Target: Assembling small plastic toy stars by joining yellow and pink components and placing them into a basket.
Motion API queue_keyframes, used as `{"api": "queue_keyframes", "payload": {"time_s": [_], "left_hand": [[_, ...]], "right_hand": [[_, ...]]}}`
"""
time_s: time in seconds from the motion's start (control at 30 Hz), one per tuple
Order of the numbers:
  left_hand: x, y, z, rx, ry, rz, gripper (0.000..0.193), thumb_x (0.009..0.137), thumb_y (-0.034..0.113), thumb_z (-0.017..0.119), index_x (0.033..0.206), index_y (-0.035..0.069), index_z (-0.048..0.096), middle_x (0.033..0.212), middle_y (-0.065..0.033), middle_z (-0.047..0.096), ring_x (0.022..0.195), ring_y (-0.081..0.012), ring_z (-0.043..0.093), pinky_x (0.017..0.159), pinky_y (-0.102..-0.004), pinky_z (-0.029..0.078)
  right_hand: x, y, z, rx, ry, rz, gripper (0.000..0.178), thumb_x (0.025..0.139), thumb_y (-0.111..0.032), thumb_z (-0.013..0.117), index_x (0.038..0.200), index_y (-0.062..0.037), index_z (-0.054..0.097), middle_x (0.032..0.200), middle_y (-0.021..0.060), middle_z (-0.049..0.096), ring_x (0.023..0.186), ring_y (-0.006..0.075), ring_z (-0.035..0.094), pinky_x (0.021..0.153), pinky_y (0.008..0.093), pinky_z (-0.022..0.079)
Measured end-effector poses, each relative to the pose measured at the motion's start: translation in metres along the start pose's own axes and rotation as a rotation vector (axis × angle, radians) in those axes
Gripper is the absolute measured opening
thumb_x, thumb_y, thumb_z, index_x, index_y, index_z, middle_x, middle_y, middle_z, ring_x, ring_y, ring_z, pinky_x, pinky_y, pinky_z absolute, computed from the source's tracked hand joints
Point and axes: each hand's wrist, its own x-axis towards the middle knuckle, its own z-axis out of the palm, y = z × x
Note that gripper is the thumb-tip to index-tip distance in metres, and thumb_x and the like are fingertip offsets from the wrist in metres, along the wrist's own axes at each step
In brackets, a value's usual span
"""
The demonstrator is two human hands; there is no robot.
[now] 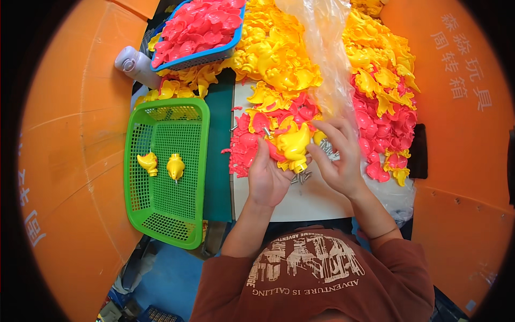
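Note:
My left hand [272, 178] is closed around a glossy yellow plastic toy piece [294, 145], rounded on top with a narrow neck at its lower end. Beside it, my right hand [339, 161] has its fingers apart, the thumb close to the toy's right side; whether the tips touch it I cannot tell. Under and behind my hands lie pink plastic shells [247, 148] mixed with yellow ones. Small silvery metal pins [301, 177] are scattered on the pale work surface [322, 206], partly hidden by my right hand.
At left stands a green mesh basket [202, 161] with two yellow toy pieces [175, 167] inside. Behind it are a blue basket [236, 40] of pink shells and a pale bottle [138, 66]. Yellow shells [279, 53] heap at the back; clear plastic sheeting [324, 59] divides them. Orange panels [450, 134] flank both sides.

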Motion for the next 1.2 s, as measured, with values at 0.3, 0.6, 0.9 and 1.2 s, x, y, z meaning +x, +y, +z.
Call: {"api": "queue_keyframes", "payload": {"time_s": [0.3, 0.6, 0.9, 1.2], "left_hand": [[0.002, -0.020, 0.014, -0.038, 0.018, -0.079, 0.050, 0.100, 0.038, 0.021, 0.135, 0.004, 0.031, 0.131, -0.0139, 0.045, 0.118, -0.0259, 0.050, 0.098, -0.0410, 0.043], [0.001, -0.023, 0.016, 0.001, 0.077, -0.109, 0.043, 0.101, 0.034, 0.024, 0.133, 0.007, 0.033, 0.129, -0.0122, 0.046, 0.117, -0.0235, 0.049, 0.097, -0.0386, 0.043], [-0.001, -0.017, 0.022, 0.187, 0.101, -0.037, 0.038, 0.101, 0.030, 0.026, 0.131, 0.008, 0.034, 0.127, -0.0105, 0.046, 0.116, -0.0207, 0.049, 0.096, -0.0365, 0.043], [-0.008, -0.019, 0.026, 0.265, -0.007, 0.036, 0.038, 0.100, 0.035, 0.029, 0.126, 0.008, 0.037, 0.119, -0.0082, 0.049, 0.111, -0.0166, 0.050, 0.093, -0.0316, 0.043]], "right_hand": [[-0.010, 0.016, -0.026, -0.046, -0.245, -0.368, 0.052, 0.071, -0.016, 0.071, 0.119, -0.0008, 0.056, 0.124, 0.0136, 0.054, 0.111, 0.0345, 0.052, 0.093, 0.0430, 0.042], [-0.012, 0.013, -0.023, 0.018, -0.172, -0.418, 0.053, 0.066, -0.019, 0.077, 0.112, 0.0005, 0.059, 0.118, 0.0182, 0.057, 0.105, 0.0371, 0.056, 0.089, 0.0435, 0.046], [-0.009, 0.010, -0.035, 0.001, -0.161, -0.487, 0.046, 0.070, -0.022, 0.076, 0.108, -0.0011, 0.061, 0.122, 0.0186, 0.056, 0.111, 0.0361, 0.055, 0.093, 0.0451, 0.043], [-0.009, 0.010, -0.038, 0.012, -0.205, -0.502, 0.040, 0.074, -0.019, 0.072, 0.109, -0.0028, 0.061, 0.121, 0.0168, 0.057, 0.113, 0.0326, 0.055, 0.093, 0.0440, 0.042]]}}
